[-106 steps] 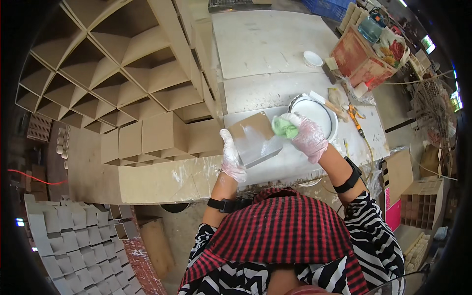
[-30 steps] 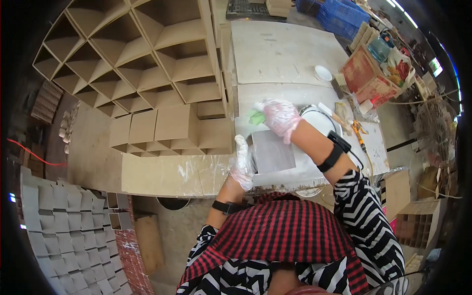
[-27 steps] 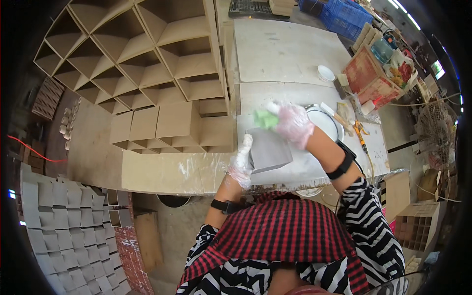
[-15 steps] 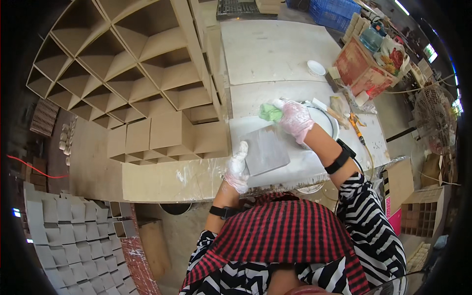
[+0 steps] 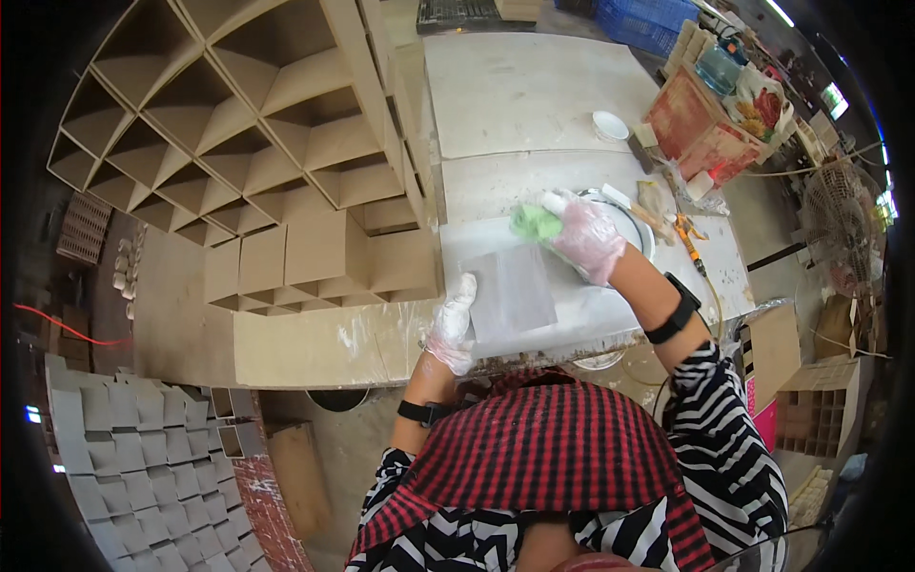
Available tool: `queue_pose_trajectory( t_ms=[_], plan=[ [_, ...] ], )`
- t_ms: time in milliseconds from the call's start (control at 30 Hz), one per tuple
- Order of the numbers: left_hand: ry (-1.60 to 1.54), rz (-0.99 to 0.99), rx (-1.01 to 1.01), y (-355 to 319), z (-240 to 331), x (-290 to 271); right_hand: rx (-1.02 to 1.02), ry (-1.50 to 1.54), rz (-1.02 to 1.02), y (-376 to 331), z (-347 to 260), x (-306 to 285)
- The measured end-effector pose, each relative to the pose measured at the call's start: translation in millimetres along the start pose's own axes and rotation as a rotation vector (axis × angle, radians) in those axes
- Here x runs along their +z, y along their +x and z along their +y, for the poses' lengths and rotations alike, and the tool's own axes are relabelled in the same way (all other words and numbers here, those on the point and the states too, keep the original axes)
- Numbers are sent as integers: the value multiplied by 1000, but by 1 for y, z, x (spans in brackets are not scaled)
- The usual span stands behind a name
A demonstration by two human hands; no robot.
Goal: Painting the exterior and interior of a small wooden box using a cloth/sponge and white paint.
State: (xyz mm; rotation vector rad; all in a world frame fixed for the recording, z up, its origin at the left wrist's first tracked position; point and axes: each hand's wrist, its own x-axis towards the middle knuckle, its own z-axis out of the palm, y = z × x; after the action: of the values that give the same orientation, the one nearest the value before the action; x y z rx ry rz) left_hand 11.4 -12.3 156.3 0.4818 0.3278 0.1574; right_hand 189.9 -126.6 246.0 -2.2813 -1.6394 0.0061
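On the white worktable (image 5: 534,105) | grey sheet (image 5: 513,291) lies flat, left hand (image 5: 451,324) pressing its left edge with open fingers | right hand (image 5: 588,236) closed around green sponge (image 5: 534,222), now back at sheet's top edge, after a wiping pass | metal dish (image 5: 637,229) just beside.

bare tabletop (image 5: 534,95) ahead, cardboard lattice (image 5: 286,162) left, metal dish (image 5: 634,224) right

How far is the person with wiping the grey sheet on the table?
Done: cannot tell; no wiped area stands out on the grey sheet. In hand: the right hand presses a green sponge at the sheet's top edge, while the left hand pins its left edge. Left: the rest of the sheet below the sponge.
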Motion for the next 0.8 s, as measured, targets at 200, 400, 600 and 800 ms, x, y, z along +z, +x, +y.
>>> queue_pose_trajectory(
  t_ms=[200,400,600,800],
  plan=[
    [-33,-74,-60,-3,7,-2,-52,15,-31,-14,-18,6],
    [-32,-34,-31,-7,3,8,-13,314,-108,-14,-15,9],
    [-88,-201,-72,8,1,-3,-389,-230,-250,-27,-62,18],
    [57,-11,-108,1,-6,1,258,256,-125,27,-22,12]
  ],
)
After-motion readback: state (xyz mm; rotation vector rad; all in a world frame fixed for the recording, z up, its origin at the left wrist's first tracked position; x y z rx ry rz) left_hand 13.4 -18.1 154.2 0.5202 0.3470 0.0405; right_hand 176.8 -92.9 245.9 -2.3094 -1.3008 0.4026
